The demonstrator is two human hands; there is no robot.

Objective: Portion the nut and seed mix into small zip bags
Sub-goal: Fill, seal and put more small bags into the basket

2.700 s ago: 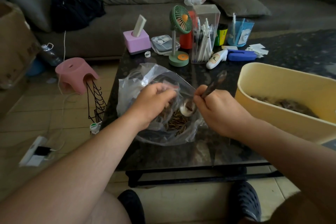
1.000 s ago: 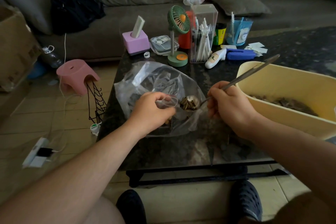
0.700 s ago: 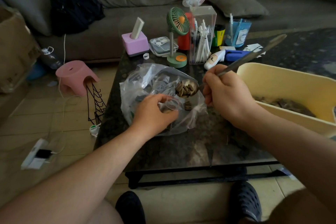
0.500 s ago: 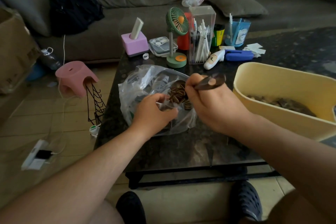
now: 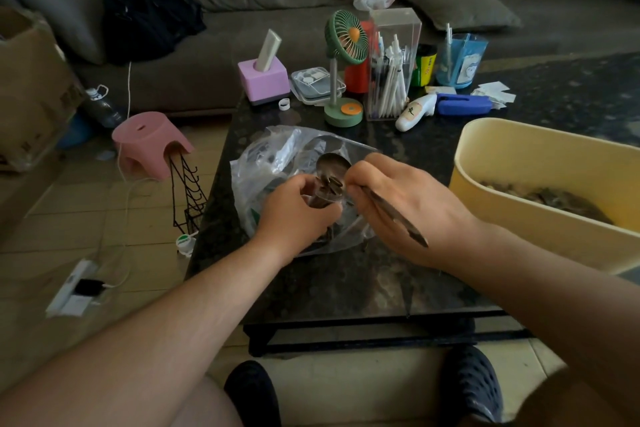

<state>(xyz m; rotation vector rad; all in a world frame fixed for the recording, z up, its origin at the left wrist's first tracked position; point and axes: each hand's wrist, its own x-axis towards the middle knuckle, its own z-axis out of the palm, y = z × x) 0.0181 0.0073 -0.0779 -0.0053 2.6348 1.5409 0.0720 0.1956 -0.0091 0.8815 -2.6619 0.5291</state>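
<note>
The left hand (image 5: 298, 208) is closing its grip round a small bag (image 5: 320, 199), holding the mouth up and open. The right hand (image 5: 398, 198) is gripping a spoon (image 5: 332, 170) by its handle and tipping the bowl over that mouth, so seeds (image 5: 330, 184) are sliding down into it. Both hands are working above a big clear bag (image 5: 277, 163) lying on the counter (image 5: 346, 281). The rest of the mix (image 5: 550, 198) is sitting in the yellow tub (image 5: 540, 163) to the right. This looks like the filling step. Next, the spoon is likely needing another load from the tub, or the small bag is needing its zip pressed shut, with the mouth kept level so nothing spills.
</note>
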